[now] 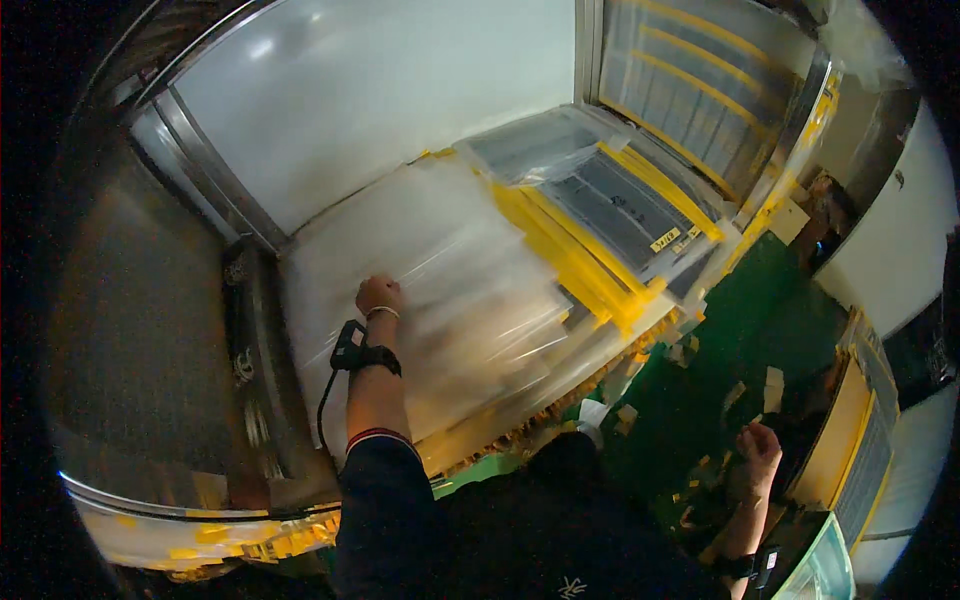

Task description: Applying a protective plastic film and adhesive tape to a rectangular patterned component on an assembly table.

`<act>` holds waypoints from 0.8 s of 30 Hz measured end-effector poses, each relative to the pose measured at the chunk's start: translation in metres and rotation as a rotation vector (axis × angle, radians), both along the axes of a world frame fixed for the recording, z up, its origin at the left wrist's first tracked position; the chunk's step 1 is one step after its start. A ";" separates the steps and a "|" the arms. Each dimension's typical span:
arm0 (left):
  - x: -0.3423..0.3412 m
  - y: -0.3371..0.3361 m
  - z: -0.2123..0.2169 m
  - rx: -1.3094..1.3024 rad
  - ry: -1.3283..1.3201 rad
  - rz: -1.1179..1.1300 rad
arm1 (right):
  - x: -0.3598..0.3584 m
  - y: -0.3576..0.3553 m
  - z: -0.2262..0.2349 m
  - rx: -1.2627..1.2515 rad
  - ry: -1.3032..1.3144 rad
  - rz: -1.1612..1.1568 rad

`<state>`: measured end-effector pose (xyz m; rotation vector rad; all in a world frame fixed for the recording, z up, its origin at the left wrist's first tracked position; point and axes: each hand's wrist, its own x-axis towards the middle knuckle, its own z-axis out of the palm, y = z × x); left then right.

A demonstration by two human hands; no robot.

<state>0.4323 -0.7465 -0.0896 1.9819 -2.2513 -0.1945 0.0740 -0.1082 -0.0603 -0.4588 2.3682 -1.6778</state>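
1. The right hand point(762, 455) hangs well apart from the clear plastic sheeting, above a green floor point(730, 330) strewn with scraps. Its fingers are bent, tips drawn near one another; a small pale bit shows at them, but I cannot tell whether they pinch it.
2. The left hand point(378, 295), arm stretched forward, is curled into a loose fist over the left part of the plastic sheeting point(450, 235). The sheeting lies beneath the fingers and spreads away to their right; whether they touch or grip any of it, I cannot tell.
3. The sheeting is milky and see-through, spread nearly flat, with glossy streaks and small wrinkles towards its right edge.
4. Beyond its right side run overlapping strips of yellow tape point(560, 250), beside a dark grey slatted panel point(620, 208).
5. Farthest, a glossy white wall panel point(400, 90) stands upright behind the sheeting.
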 end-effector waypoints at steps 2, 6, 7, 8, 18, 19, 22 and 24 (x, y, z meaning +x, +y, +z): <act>-0.006 0.005 0.009 -0.125 0.046 0.039 | 0.002 0.000 -0.006 0.033 0.026 -0.004; 0.027 -0.025 -0.001 -0.272 0.148 -0.059 | 0.008 -0.015 0.002 0.126 0.095 0.088; 0.026 -0.032 -0.001 -0.406 0.214 -0.223 | 0.011 -0.016 0.004 0.119 0.094 0.086; 0.029 -0.038 -0.001 -0.539 0.277 -0.388 | 0.014 -0.017 0.006 0.072 0.047 0.056; -0.042 0.045 -0.011 -0.397 0.362 -0.911 | 0.024 -0.019 0.006 0.118 -0.064 0.054; -0.042 0.041 -0.012 -0.352 0.361 -0.906 | 0.024 -0.018 0.008 0.138 -0.060 0.059; -0.049 0.034 -0.007 -0.293 0.296 -0.865 | 0.030 -0.021 0.021 0.056 -0.054 0.097; -0.050 0.031 -0.002 -0.283 0.230 -0.824 | 0.032 -0.025 0.021 0.064 -0.044 0.120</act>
